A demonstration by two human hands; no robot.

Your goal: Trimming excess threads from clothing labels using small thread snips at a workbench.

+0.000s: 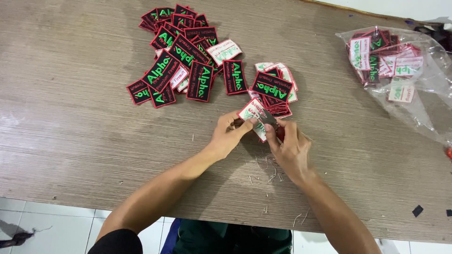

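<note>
The white-backed embroidered patch point(253, 117) lies face down between both hands over the wooden table point(70, 117), long axis slanting from upper left to lower right; the left hand point(229, 134) pinches its left edge; the right hand point(289, 146) pinches its lower right end, equally near.

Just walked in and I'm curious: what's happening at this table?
A person holds one embroidered patch white side up in both hands, the left hand gripping its edge and the right hand pressing a small dark tool to it. Thread bits lie beneath. A loose pile of patches, a small stack and a plastic bag of them sit on the wooden table.
</note>
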